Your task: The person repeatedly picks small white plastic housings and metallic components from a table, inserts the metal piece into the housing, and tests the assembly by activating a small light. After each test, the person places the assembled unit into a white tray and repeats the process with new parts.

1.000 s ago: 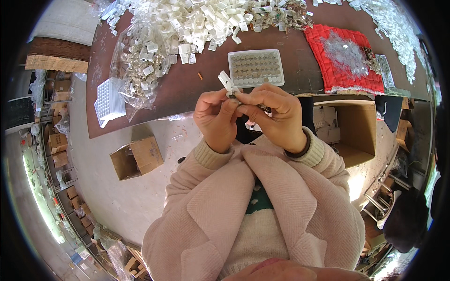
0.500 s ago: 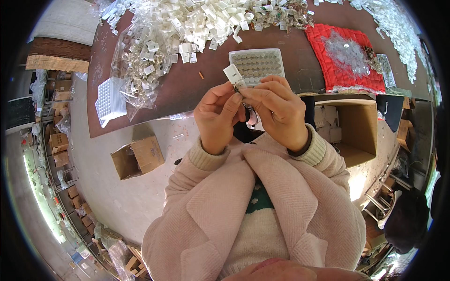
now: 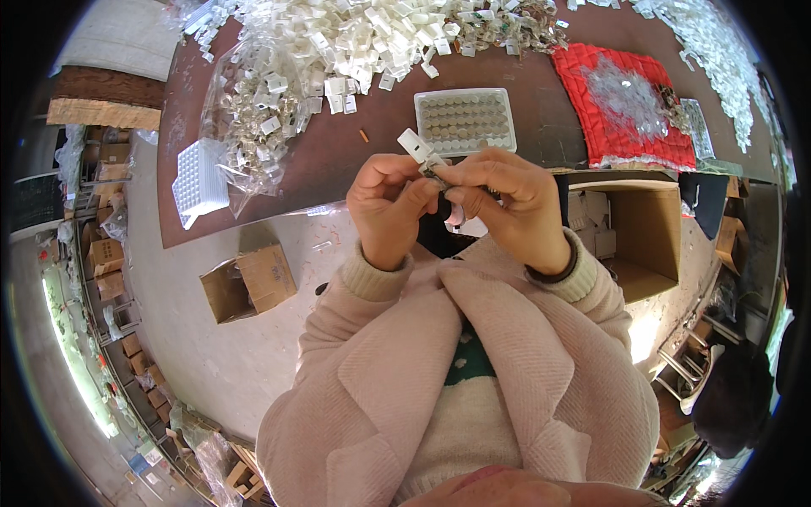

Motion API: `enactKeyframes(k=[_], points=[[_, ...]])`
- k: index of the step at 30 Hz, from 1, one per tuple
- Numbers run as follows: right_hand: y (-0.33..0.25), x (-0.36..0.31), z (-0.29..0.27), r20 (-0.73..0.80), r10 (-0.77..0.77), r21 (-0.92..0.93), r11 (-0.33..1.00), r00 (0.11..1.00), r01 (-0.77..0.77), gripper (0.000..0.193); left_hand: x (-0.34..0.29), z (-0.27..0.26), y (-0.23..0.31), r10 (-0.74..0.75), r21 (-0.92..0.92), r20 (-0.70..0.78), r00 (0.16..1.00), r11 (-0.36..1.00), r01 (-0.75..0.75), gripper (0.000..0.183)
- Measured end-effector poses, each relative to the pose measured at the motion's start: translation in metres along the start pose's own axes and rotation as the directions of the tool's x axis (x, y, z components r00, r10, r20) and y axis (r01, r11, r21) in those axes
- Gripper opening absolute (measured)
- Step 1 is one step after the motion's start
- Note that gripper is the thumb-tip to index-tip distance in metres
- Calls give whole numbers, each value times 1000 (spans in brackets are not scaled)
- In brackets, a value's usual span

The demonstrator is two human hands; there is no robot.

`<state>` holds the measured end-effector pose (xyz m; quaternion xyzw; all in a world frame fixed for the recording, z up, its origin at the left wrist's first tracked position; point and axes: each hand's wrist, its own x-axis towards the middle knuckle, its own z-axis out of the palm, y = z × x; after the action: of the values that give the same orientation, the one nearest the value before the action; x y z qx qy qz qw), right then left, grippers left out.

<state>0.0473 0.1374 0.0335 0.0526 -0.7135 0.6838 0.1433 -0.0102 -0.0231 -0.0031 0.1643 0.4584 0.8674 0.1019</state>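
So, how far along is that white piece (image 3: 415, 145)?

Mid-job, I'd guess. Can't tell how many are finished, tbh.

Where's it sitting?

Between the left hand (image 3: 389, 209) and the right hand (image 3: 517, 201), both pinching its lower end, top poking up clear. Just past it there's a pale tray (image 3: 465, 91), then a big white pile (image 3: 372, 42) further back on the bench (image 3: 541, 110), so plenty looks left.

I see a brown worktable (image 3: 541, 110), lt. grey floor (image 3: 211, 372), cardboard boxes (image 3: 106, 255) on L-side shelving (image 3: 123, 316); bright light patch (image 3: 644, 328) nr. metal-framed chair (image 3: 701, 380), R.
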Motion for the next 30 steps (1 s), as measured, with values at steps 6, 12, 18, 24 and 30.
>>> enactKeyframes(k=[6,12,18,24,30], points=[[0,-2,13,-96,-103,-71,993,990,96,28,-9,6,-14,137,-84,-77,988,986,-144,26],[-1,-5,20,-173,130,59,991,976,-122,25,-11,8,-21,268,112,-104,958,960,-256,28],[3,-4,18,-90,81,63,995,993,-75,26,-15,12,-20,208,-4,-168,964,977,-212,27],[-5,-3,14,-78,57,-70,996,995,-63,25,-12,3,-24,244,132,-133,961,965,-227,24],[0,1,10,-125,117,31,993,985,-114,19,-13,5,-21,213,37,-100,972,977,-211,21]])
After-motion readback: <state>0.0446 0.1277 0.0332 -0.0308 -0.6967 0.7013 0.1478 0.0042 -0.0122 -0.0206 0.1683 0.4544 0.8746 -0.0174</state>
